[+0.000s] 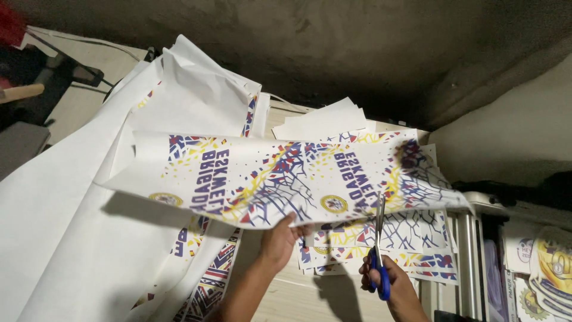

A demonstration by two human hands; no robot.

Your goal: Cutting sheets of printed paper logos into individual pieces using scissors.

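Observation:
My left hand [279,241] grips the near edge of a long printed paper strip [256,173], white with blue, yellow and red patterns and round emblems, and holds it up over the table. My right hand [390,286] holds blue-handled scissors [379,250] with the blades pointing up into the strip's near edge, to the right of my left hand. The blade tips lie against the paper. Under the strip lies a stack of cut printed sheets [381,244].
A big roll-off of white printed paper [71,220] drapes over the left of the wooden table [298,295]. Blank white sheets [325,122] lie at the back. More printed pieces [545,274] sit at the right beside a metal rail [468,256]. A rough wall rises behind.

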